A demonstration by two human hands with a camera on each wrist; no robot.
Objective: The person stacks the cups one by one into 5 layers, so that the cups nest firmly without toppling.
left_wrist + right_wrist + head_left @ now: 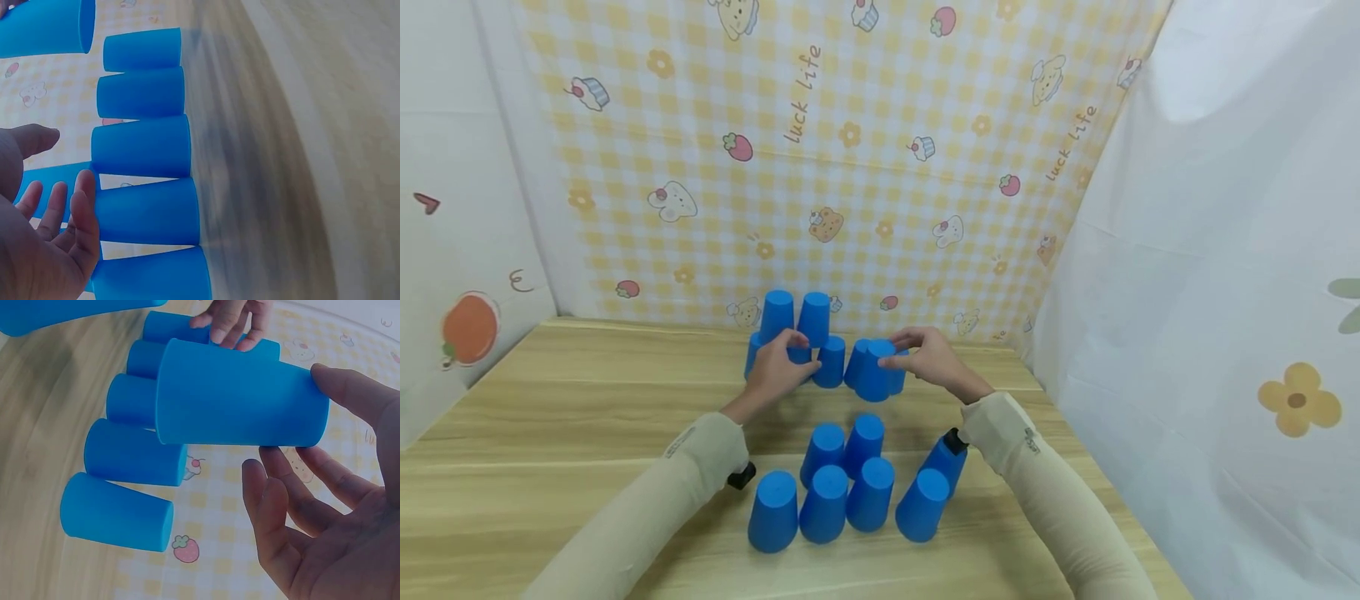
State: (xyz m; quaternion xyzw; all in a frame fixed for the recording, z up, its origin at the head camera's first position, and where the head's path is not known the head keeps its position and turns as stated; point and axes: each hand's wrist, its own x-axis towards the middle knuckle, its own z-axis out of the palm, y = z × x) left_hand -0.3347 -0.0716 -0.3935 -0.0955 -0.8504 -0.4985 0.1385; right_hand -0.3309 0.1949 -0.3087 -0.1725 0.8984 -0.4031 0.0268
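left hand: fingers relaxed, thumb apart | right hand: pinching | both arms: extended forward

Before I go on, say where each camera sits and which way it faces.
Head: worn there, facing forward and down at cups; left hand, right hand, sleeves show.
Left wrist: worn there, faces cup row; both hands show.
Right wrist: worn there, faces held cup; both hands show.
Both wrist views share that cup.
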